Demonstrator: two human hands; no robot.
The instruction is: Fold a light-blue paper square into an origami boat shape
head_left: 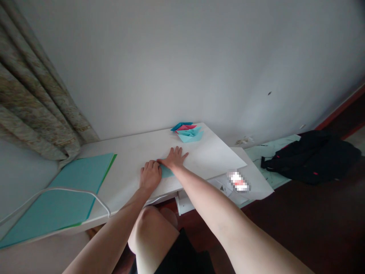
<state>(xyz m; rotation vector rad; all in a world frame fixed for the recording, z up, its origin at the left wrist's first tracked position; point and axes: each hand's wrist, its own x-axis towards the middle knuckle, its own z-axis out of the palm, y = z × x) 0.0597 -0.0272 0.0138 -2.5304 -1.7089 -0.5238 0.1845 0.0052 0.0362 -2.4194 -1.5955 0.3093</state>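
Observation:
A piece of light blue paper (167, 172), seemingly folded, lies on the white desk between my two hands. My left hand (150, 176) is at its left edge, fingers curled and close together; its fingertips are partly hidden. Spread flat over the far edge of the paper is my right hand (175, 159), its thumb pointing toward my left hand and its other fingers resting on the desk. My right wrist covers part of the paper. Beyond the hands stand folded paper boats: a light blue one (190, 134), a pink one (186, 128) and a dark blue one (180, 126).
A stack of blue and green paper sheets (65, 190) lies at the desk's left, with a white cable (76, 189) across it. A patterned curtain (37, 87) hangs at left. A blurred bright object (238, 182) is at right, and a black bag (313, 156) lies farther off.

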